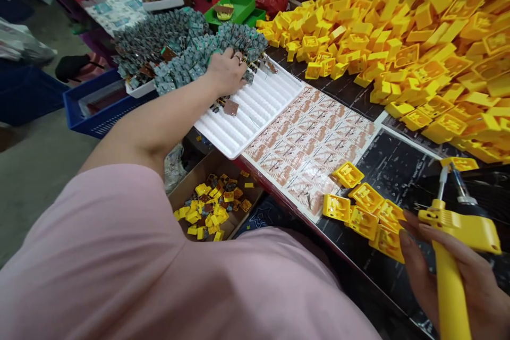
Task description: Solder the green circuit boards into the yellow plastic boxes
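Observation:
My left hand, a ring on one finger, reaches over a ridged white plastic tray. Its fingers are curled down on a small grey part at the edge of a heap of grey parts. A brown circuit board lies on the tray below the wrist. My right hand has thumb and forefinger closed at a yellow plastic case, one of a small group. A yellow gun-shaped tool with a metal tip crosses in front of this hand; its grip on the tool is unclear.
Yellow cases form a large pile at the back right. A printed sheet lies beside the tray. Below the table edge stands a carton of yellow pieces; a blue crate is at left. Green trays sit behind.

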A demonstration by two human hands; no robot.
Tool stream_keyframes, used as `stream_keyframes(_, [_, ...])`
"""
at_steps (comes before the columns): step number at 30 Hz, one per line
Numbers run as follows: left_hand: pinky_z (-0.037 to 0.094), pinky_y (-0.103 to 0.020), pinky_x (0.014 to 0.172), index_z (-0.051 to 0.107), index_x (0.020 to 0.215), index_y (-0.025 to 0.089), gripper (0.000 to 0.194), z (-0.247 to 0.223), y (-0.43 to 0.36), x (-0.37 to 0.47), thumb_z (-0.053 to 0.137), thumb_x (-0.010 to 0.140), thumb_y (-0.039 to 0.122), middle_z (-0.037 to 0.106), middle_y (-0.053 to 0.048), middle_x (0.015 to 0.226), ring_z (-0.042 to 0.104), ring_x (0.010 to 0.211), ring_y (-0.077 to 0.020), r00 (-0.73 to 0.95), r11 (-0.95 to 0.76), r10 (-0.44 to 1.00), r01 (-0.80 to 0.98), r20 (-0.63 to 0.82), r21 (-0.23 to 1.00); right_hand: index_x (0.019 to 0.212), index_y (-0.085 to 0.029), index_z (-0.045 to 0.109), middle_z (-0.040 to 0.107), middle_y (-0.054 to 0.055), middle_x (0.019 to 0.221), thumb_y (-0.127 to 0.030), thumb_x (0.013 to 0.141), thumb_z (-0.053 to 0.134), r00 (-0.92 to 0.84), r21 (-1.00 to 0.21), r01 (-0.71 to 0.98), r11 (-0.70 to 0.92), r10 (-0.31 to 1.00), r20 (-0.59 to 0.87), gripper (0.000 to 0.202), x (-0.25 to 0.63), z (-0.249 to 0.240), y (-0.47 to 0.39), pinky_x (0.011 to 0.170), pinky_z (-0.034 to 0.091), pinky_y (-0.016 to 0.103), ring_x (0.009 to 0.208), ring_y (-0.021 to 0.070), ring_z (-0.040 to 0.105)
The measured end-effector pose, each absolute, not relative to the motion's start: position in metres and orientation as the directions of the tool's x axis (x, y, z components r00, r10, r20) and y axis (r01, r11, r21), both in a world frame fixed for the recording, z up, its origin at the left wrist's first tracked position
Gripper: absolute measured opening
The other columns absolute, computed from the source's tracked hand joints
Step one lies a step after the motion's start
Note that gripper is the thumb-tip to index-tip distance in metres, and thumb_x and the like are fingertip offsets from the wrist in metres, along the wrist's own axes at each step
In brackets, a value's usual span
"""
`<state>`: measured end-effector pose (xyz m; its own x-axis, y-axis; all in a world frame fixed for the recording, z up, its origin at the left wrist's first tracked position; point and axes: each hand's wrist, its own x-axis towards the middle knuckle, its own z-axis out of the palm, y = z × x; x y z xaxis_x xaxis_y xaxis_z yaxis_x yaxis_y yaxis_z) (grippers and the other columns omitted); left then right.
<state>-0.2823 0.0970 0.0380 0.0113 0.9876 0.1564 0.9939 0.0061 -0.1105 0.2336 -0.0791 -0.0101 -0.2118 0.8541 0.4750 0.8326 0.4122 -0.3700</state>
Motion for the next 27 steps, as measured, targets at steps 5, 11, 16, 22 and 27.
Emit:
stream_keyframes(5, [0.044,-0.055,0.093,0.055,0.131,0.03,0.093,0.046,0.063,-0.291,-0.006,0.088,0.085,0.058,0.006,0.132,0.033,0.133,-0.022,0.028,0.017,0.978,0.976,0.206,-0.215,0.144,-0.059,0.044,0.078,0.001,0.098,-0.039,0.085,0.071,-0.243,-0.252,0.854,0.454,0.779,0.578,0.067,0.231,-0.012,-0.074,0.053,0.06,0.041,0.069,0.0298,0.075])
stream_keyframes(11, [0.045,-0.045,0.102,0.063,0.106,0.028,0.057,0.074,0.061,-0.293,0.037,0.09,0.076,0.062,-0.006,0.121,0.055,0.117,-0.026,-0.169,0.18,0.807,0.983,0.566,0.038,0.127,-0.022,0.068,0.079,0.002,0.093,-0.04,0.092,0.069,-0.375,-0.042,0.837,0.545,0.628,0.682,0.039,0.232,-0.018,-0.067,0.052,0.056,0.024,0.063,0.015,0.073])
stream_keyframes(16, [0.049,-0.043,0.091,0.059,0.078,0.027,0.026,0.086,0.08,-0.234,0.058,0.085,0.052,0.067,-0.003,0.09,0.06,0.092,-0.0213,-0.227,-0.021,0.742,0.933,0.631,0.361,0.123,-0.018,0.069,0.078,0.001,0.087,-0.037,0.089,0.074,-0.367,-0.042,0.823,0.567,0.586,0.722,0.039,0.227,-0.016,-0.064,0.051,0.054,0.022,0.059,0.0134,0.071])
stream_keyframes(22, [0.054,-0.038,0.089,0.066,0.109,0.016,0.047,0.046,0.098,-0.151,0.048,0.093,0.056,0.072,-0.012,0.112,0.067,0.102,-0.024,0.054,-0.067,0.998,0.889,0.041,0.452,0.119,-0.016,0.069,0.078,0.002,0.092,-0.032,0.089,0.075,-0.386,-0.09,0.785,0.613,0.598,0.703,0.034,0.225,-0.014,-0.064,0.058,0.056,0.02,0.063,0.0135,0.073])
stream_keyframes(27, [0.019,-0.059,0.126,0.032,0.16,0.028,0.084,0.052,0.137,-0.183,0.058,0.085,0.056,0.027,-0.005,0.169,0.019,0.156,-0.038,0.02,-0.021,1.0,0.999,0.021,0.03,0.119,-0.014,0.068,0.079,0.004,0.098,-0.024,0.089,0.074,-0.398,-0.1,0.793,0.601,0.635,0.662,0.032,0.222,-0.01,-0.067,0.068,0.058,0.019,0.07,0.0136,0.075])
